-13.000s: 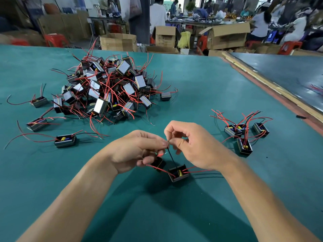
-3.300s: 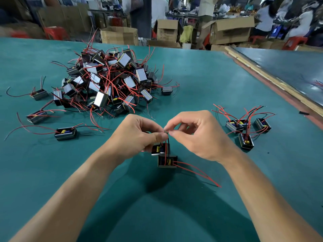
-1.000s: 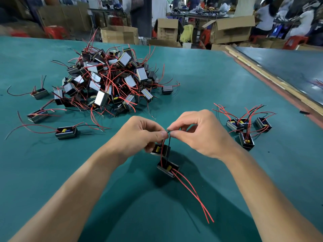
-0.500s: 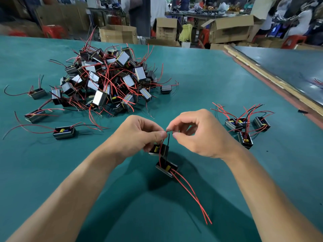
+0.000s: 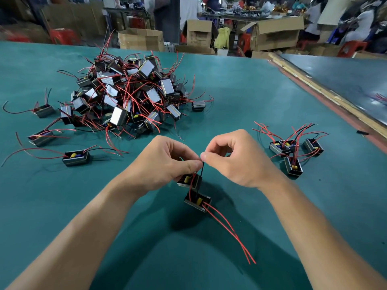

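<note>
My left hand (image 5: 165, 164) and my right hand (image 5: 236, 160) meet fingertip to fingertip above the green table, both pinching the wire ends (image 5: 202, 164) of two small black box modules. The upper module (image 5: 189, 181) sits under my left fingers. The lower module (image 5: 198, 201) hangs tilted just below it, with two long red wires (image 5: 230, 231) trailing toward the lower right.
A big pile of modules with red and black wires (image 5: 129, 97) lies at the back left, with loose ones (image 5: 76, 158) in front. A small group of modules (image 5: 293, 151) sits at the right. The table's wooden edge (image 5: 326, 95) runs along the right; cardboard boxes (image 5: 276, 34) stand beyond.
Both hands have stayed together pinching the wires. The lower module has swung slightly, its red wires still pointing to the lower right. Earlier it lay flat on the table.
</note>
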